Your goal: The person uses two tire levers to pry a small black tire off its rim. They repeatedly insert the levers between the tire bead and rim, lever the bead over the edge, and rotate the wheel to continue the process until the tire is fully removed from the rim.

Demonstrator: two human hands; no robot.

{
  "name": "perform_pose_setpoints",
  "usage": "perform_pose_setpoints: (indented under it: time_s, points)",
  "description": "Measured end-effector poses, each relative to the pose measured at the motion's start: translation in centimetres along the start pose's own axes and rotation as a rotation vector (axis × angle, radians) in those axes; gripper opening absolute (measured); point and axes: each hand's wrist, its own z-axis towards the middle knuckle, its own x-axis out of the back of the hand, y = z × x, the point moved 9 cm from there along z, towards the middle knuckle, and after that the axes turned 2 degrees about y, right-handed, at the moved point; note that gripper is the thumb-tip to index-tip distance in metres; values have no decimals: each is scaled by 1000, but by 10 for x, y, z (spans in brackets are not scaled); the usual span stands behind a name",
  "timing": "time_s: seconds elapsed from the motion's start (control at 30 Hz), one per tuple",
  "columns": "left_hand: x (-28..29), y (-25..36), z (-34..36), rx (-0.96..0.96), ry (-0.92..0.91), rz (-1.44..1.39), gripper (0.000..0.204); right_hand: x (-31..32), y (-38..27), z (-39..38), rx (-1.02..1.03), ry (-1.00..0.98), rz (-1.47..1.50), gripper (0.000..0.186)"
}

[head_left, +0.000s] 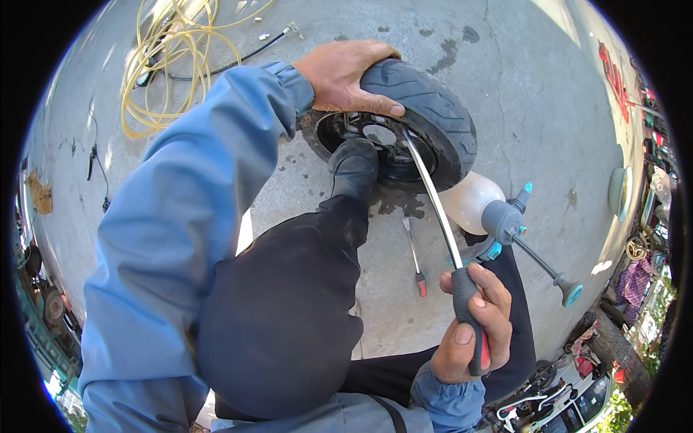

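Observation:
My left hand [345,76] grips the top of a small black scooter tyre [432,101], its thumb along the sidewall and its fingers over the tread. The tyre sits on a black wheel rim [395,164] with a round hole in the middle. My boot [355,172] presses on the wheel. In my right hand [480,328] is the black and red handle of a long metal tyre lever [435,198], fingers closed round it. The lever slants up to the wheel, its tip at the tyre's inner edge beside my left thumb; the exact tip is hidden.
A second tyre lever [414,252] lies on the concrete floor below the wheel. Close to the tyre's right stands a pump spray bottle [473,202]. A coiled yellow hose [177,72] lies at the upper left, red metal pieces [613,81] at the far right.

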Motion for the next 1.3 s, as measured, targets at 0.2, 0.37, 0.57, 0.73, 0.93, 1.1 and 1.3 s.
perform_pose_setpoints:
  time_s: [0.2, 0.37, 0.57, 0.73, 0.93, 1.1, 1.3]
  points:
    - [4, -2, -2, -12, 28, -55, 95, 7, -9, -33, -110, 136, -228, 32]
    - [6, 1, 6, -8, -45, -85, 88, 13, -20, -28, -120, 92, -359, 30]
    - [6, -3, 12, 41, -113, -124, 85, 8, -31, -9, -246, -58, -611, 39]
    - [0, 0, 16, 14, -186, -162, 88, -1, -28, 0, -296, -196, -718, 38]
    - [3, -3, 11, 41, -238, -214, 89, -8, -25, 7, -313, -332, -741, 39]
    - [1, -22, 0, 30, -127, -356, 91, -18, -30, 16, -239, -378, -711, 41]
    - [4, -34, -16, -11, -4, -309, 97, -28, -36, 11, -184, -375, -799, 47]
